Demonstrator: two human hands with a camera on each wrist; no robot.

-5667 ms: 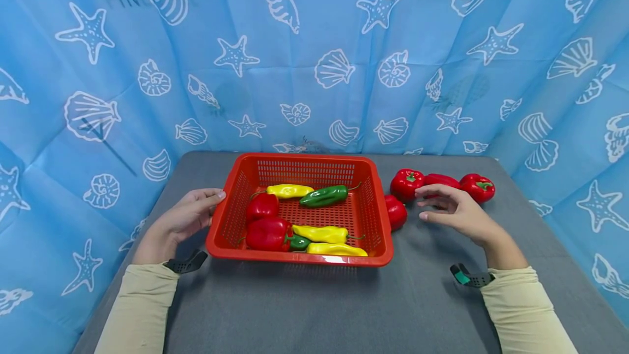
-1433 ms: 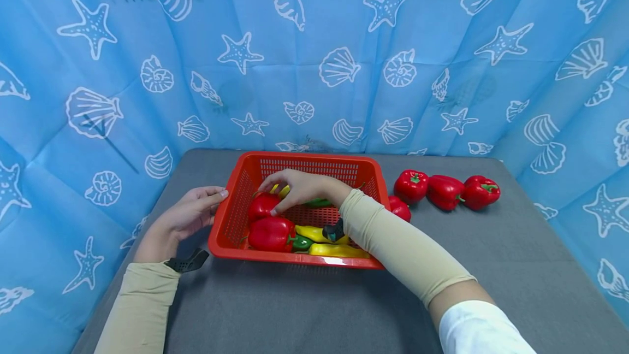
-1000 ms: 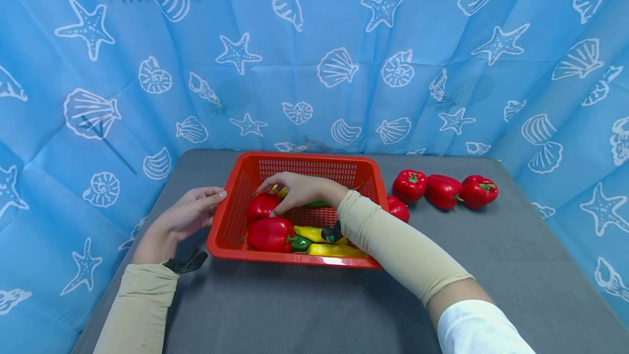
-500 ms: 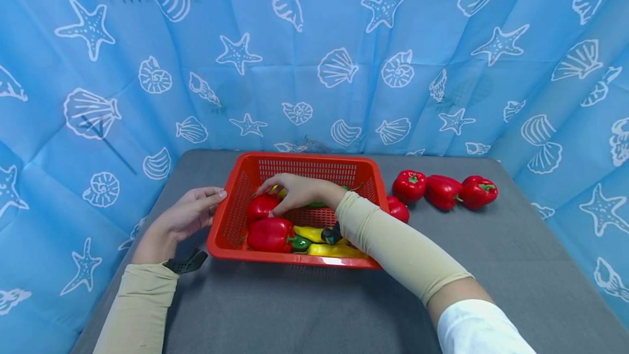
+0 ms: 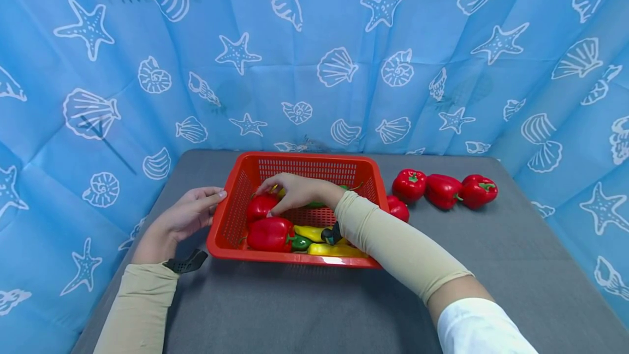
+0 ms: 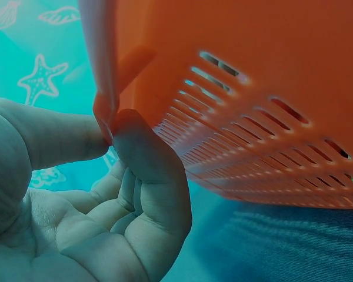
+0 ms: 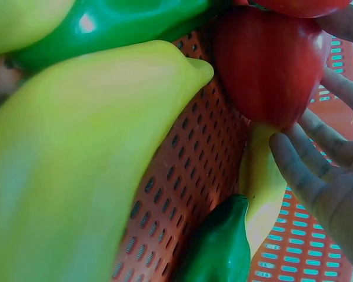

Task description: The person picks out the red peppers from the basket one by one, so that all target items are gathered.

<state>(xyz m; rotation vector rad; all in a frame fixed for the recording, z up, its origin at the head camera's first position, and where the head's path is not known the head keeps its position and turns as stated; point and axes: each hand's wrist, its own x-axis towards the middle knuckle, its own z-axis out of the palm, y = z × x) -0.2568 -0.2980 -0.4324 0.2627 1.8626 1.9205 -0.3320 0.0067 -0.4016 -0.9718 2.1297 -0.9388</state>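
My left hand pinches the left rim of a red perforated plastic basket between thumb and forefinger; the left wrist view shows the basket's slotted wall beyond them. Inside the basket, my right hand grips a red bell pepper near the left wall. The fingers curl along its side in the right wrist view. Just in front lies another red bell pepper, with a green pepper and yellow peppers beside it. My right forearm partly hides the yellow and green peppers behind it.
On the grey table, right of the basket, a row of red bell peppers lies near the back. One more red bell pepper sits against the basket's right wall. A blue shell-patterned curtain hangs behind.
From beside the loose peppers on the right, my right hand has reached left into the basket and onto the rear red bell pepper, staying nearly still lately. The left hand keeps its place.
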